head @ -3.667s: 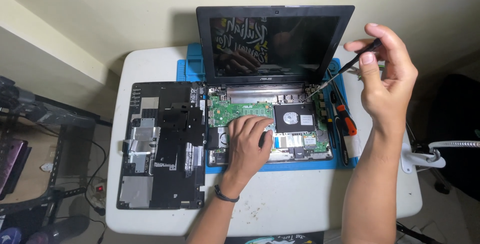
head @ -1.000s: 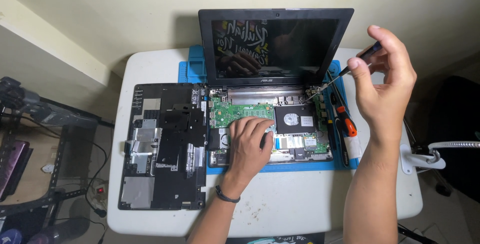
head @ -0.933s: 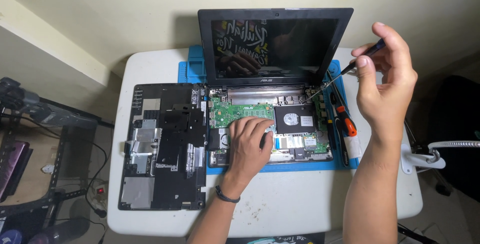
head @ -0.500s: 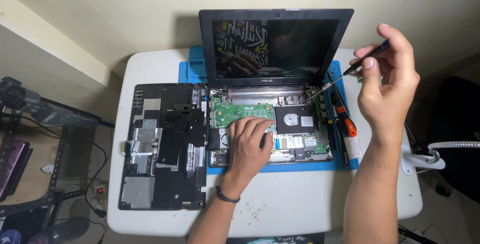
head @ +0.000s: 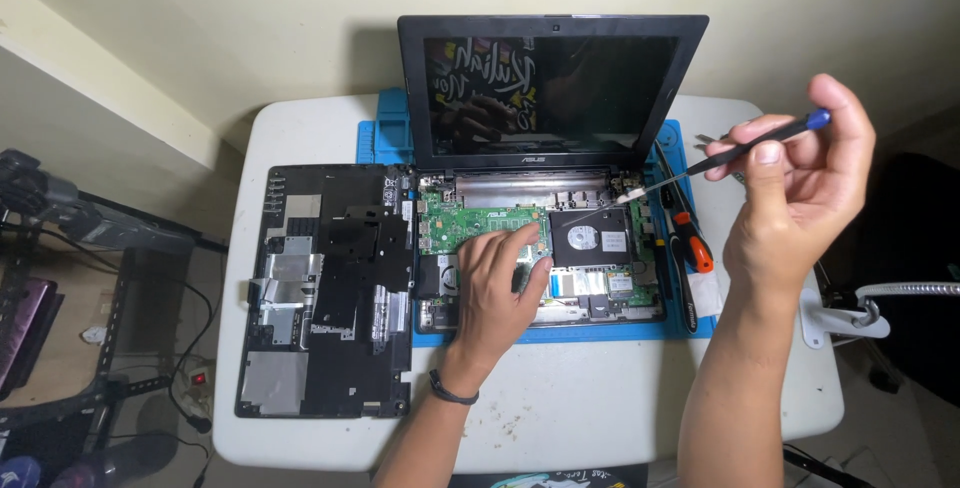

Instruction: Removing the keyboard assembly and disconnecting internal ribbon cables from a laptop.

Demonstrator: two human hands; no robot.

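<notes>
While the left hand (head: 500,283) lies flat, fingers spread and gripping nothing, on the exposed green circuit board (head: 475,223) of the opened laptop (head: 545,238), the right hand (head: 800,188) is raised off to the side, pinched shut on a thin screwdriver (head: 745,151) with a blue cap. Its tip slants down toward the laptop's far right corner, just beyond the left hand. Left of that hand, the removed black bottom cover (head: 325,293) lies on the white counter (head: 600,398). More screwdrivers (head: 690,243) rest on the blue mat (head: 390,133) below the right hand.
</notes>
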